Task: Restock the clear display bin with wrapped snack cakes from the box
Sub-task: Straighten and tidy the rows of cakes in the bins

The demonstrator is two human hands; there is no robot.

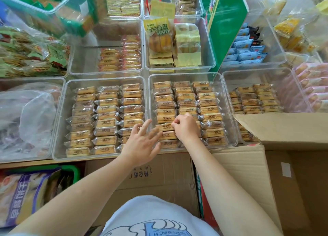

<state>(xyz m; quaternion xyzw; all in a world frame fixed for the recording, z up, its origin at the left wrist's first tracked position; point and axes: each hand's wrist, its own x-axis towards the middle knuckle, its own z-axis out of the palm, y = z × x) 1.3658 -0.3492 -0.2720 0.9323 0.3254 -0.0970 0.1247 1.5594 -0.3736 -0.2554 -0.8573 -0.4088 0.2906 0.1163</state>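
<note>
Light was bright, even and soft, with faint shadows. Glare streaked the clear bins [193, 76]. Wide-angle bending curved the edges, and the top-left corner looked smeared, perhaps by motion.

Snack cakes [188, 101] pack the clear bin [230, 122], leaving no gaps.
</note>
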